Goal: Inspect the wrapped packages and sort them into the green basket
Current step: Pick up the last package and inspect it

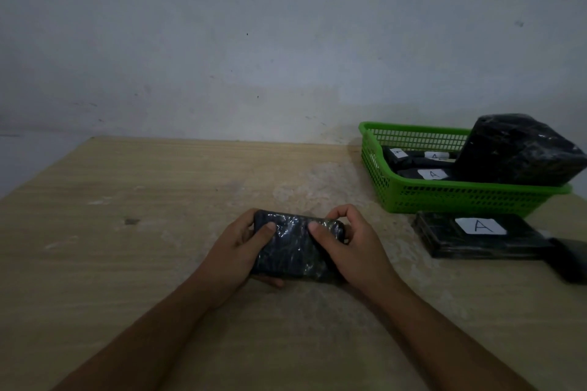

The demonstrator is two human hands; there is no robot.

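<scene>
by the front edge of the table (127, 263), left hand (236, 247) and right hand (352, 251) clutched one black film-wrapped package (292, 251); one green plastic basket (444, 197) held four.

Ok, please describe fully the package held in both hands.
The package is a dark, rounded rectangular block wrapped in shiny, crinkled film; no label shows on its upper face. It lies crosswise over the wooden table; whether it rests there is unclear. The left hand grips its left end, the right hand its right end, thumbs on top.
</scene>
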